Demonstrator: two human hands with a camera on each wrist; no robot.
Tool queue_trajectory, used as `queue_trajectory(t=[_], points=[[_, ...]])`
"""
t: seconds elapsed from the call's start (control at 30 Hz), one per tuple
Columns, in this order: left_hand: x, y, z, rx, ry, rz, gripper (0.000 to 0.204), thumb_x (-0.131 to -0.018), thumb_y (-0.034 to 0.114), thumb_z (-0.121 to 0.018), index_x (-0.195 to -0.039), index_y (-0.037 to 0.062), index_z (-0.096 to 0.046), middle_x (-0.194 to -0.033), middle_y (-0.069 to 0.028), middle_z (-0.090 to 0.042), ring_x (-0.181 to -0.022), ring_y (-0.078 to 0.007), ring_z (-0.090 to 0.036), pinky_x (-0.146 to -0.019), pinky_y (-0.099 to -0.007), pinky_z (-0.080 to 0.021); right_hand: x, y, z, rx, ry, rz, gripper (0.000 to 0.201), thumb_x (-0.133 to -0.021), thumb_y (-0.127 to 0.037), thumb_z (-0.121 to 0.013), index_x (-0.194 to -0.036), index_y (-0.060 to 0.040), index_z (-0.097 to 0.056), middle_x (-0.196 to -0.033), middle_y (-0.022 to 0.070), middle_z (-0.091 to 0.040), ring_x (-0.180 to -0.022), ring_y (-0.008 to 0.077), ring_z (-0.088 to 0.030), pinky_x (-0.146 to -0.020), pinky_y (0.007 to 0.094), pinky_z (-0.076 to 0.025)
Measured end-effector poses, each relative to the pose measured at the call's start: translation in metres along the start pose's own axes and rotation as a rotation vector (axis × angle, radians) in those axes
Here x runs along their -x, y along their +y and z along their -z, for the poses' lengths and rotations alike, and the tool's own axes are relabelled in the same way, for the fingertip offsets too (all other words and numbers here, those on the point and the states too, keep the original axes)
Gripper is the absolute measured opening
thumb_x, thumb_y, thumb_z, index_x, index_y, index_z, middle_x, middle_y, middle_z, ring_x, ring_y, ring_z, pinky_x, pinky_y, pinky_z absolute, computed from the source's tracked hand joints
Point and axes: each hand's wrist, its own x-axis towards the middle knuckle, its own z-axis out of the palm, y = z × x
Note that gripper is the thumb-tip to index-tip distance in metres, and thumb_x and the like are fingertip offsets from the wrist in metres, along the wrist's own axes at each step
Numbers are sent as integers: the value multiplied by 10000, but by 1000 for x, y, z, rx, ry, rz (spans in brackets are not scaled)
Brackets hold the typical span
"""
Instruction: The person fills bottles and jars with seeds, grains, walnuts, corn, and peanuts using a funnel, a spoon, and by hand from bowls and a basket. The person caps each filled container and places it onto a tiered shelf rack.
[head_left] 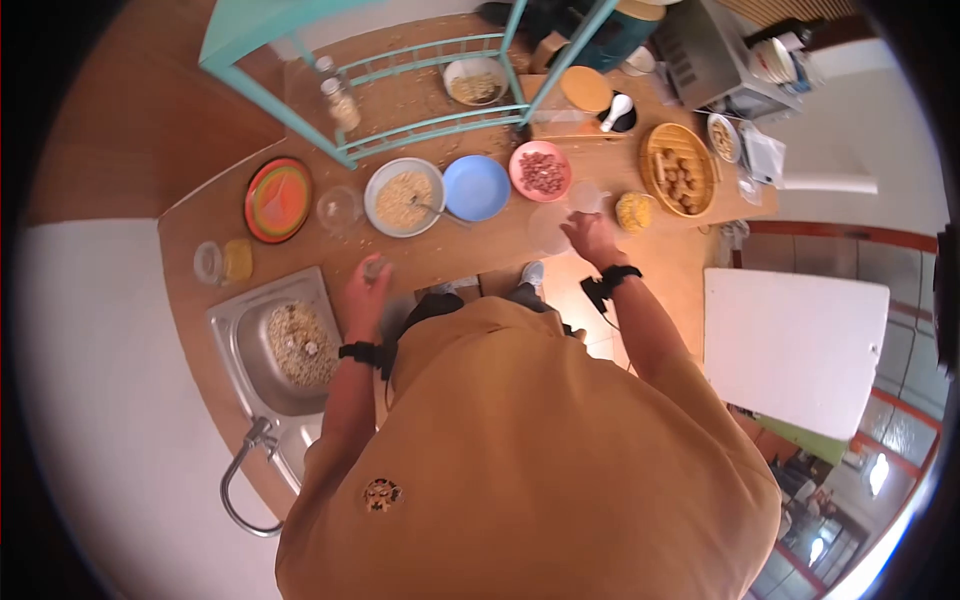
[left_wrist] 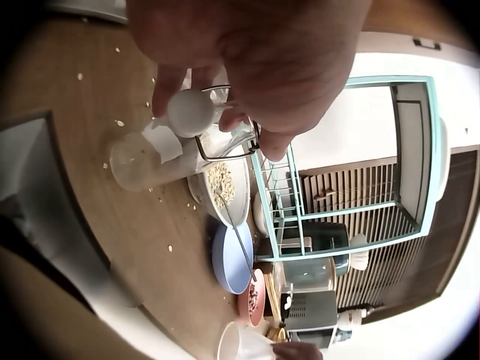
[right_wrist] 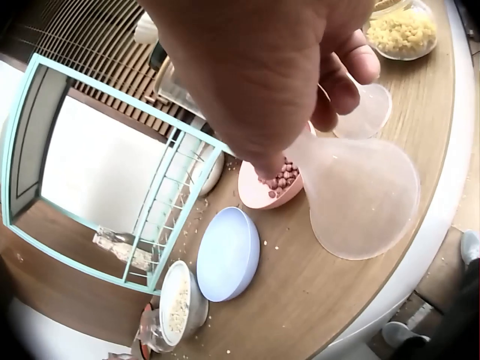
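Observation:
My left hand (head_left: 366, 297) grips a clear glass bottle (left_wrist: 150, 163) with a wire clip and a round white stopper (left_wrist: 190, 112). In the head view it is over the counter edge beside the sink. My right hand (head_left: 592, 238) pinches the narrow end of a translucent plastic funnel (right_wrist: 364, 199), its wide mouth turned toward the counter edge. Behind the left hand stands a grey-white bowl (head_left: 375, 215) of oats with a spoon in it. A blue bowl (head_left: 476, 188) and a pink bowl (head_left: 517, 158) of reddish peanuts or beans stand between the hands.
The steel sink (head_left: 240, 330) at left holds a heap of flakes. Beyond the bowls rises a turquoise rack (head_left: 430, 125). To the right are a glass dish of yellow pieces (head_left: 633, 212) and a bamboo basket (head_left: 655, 145). A red-rimmed plate (head_left: 278, 200) lies at left.

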Motion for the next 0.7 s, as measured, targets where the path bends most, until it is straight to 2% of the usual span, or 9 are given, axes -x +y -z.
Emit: queue_trajectory(t=[0.13, 0.17, 0.23, 0.3, 0.33, 0.43, 0.5, 0.57, 0.7], points=[[-2, -6, -4, -11, 8, 106, 354, -864, 198, -693, -1169, 38, -610, -934, -36, -654, -792, -84, -568, -704, -257, -481, 36, -14, 58, 76, -135, -128, 270, -853, -251, -612, -804, 7, -674, -796, 230, -641, -766, 416, -617, -706, 449, -510], [-4, -14, -7, 34, 27, 12, 360, -857, 209, -700, -1163, 39, -614, -932, -49, -654, -786, -83, -565, -693, -263, -480, 49, -37, 95, 71, 17, -50, 303, -897, -253, -576, -802, 18, -674, -704, 191, -653, -675, 331, -646, -643, 398, -513], [-4, -15, -6, 71, 89, -67, 367, -850, 219, -708, -1156, 39, -617, -931, -62, -653, -781, -83, -561, -683, -269, -478, 64, -69, 136, -416, 120, -412, 346, -948, -254, -539, -792, 24, -676, -606, 92, -617, -580, 193, -608, -585, 321, -497], [-4, -4, -2, -8, 2, 115, 385, -828, 241, -728, -1138, 38, -625, -955, -94, -659, -786, -94, -571, -690, -273, -480, 61, -61, 136, -1039, 156, -284, 283, -981, -189, -513, -889, 17, -684, -641, 24, -566, -549, 99, -518, -535, 248, -450], [-6, -1, -2, -8, 25, 123, 385, -828, 241, -728, -1138, 38, -625, -955, -94, -659, -786, -94, -571, -690, -273, -480, 53, -79, 136, -1357, 117, -200, 259, -957, -233, -576, -970, 13, -654, -754, 66, -620, -633, 125, -571, -619, 253, -482], [-6, 2, -5, -94, 80, 33, 403, -807, 255, -744, -1123, 33, -629, -977, -118, -660, -761, -119, -577, -688, -285, -483, 27, -137, 115, -1710, -168, -104, 273, -947, -209, -594, -1099, 19, -596, -928, 84, -632, -741, 134, -592, -683, 259, -489], [-6, 2, -5, -120, 92, -60, 408, -804, 258, -744, -1127, 36, -631, -1013, -133, -673, -758, -180, -606, -691, -309, -491, 10, -178, 90, -1814, -409, 10, 269, -944, -156, -588, -1163, -2, -563, -1006, 64, -625, -814, 139, -595, -730, 273, -491], [-8, 6, -2, -141, 92, -55, 422, -794, 262, -750, -1130, 36, -630, -1043, -143, -668, -798, -206, -622, -718, -320, -498, -6, -223, 54, -1847, -404, 36, 239, -927, -114, -600, -1150, -29, -587, -1012, 31, -623, -841, 117, -580, -742, 283, -483], [-9, -12, -3, -91, 146, -121, 478, -757, 281, -774, -1142, 40, -624, -1143, -168, -639, -986, -281, -631, -839, -355, -503, -45, -255, -22, -1320, -569, 142, 135, -880, -102, -667, -998, -40, -650, -906, 3, -635, -756, 60, -548, -678, 219, -450]])
